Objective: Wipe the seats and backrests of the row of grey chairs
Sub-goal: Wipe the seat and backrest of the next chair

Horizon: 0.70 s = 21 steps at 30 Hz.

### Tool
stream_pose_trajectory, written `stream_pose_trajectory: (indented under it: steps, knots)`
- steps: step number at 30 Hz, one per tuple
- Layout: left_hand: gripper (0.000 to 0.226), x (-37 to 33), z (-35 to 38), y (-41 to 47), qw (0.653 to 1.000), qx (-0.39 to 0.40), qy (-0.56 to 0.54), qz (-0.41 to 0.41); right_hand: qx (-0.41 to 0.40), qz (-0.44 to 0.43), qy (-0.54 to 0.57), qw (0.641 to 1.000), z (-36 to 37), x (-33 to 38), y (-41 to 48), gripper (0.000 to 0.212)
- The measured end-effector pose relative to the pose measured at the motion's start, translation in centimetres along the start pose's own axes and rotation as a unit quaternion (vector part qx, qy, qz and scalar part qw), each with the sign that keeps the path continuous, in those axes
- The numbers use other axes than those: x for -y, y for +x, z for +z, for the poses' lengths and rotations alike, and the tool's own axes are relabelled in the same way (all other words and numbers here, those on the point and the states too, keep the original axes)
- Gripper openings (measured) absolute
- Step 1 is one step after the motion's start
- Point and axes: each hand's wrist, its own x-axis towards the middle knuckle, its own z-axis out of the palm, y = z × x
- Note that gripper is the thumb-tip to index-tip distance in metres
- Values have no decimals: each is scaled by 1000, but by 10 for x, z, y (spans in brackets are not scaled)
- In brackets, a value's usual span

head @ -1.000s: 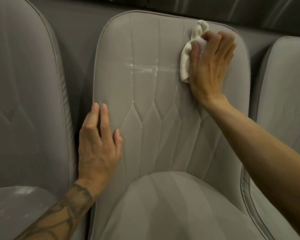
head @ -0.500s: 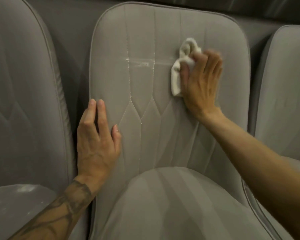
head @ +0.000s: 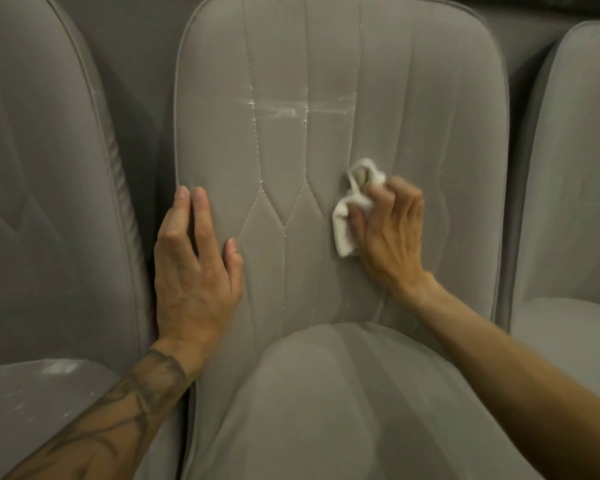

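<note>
Your right hand (head: 392, 233) has dragged the cloth (head: 349, 211) down the backrest (head: 413, 98), grip pinching it; left hand (head: 194, 271) spread. Overlap strokes across the smear (head: 291, 110).

You had one camera, worn on your head. It looked forward and down, close to the middle backrest (head: 326, 64) at frame centre. The seat (head: 326, 410) filled the bottom, and the left-edge chair (head: 42, 202) and the right-edge chair (head: 575, 168) were cut off.
</note>
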Motion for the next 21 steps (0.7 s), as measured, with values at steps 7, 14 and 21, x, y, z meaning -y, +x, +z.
stream_pose_trajectory:
  steps: [7,14,21]
  knots:
    - [62,0,1,0,1000,0,0,-1,49,-99,-20,994,-4,-5,-34,30]
    - [62,0,2,0,1000,-6,2,1,73,-108,-2,992,2,5,-89,32]
    - [62,-1,1,0,1000,0,-3,-3,41,-164,-16,986,-1,-12,-43,27]
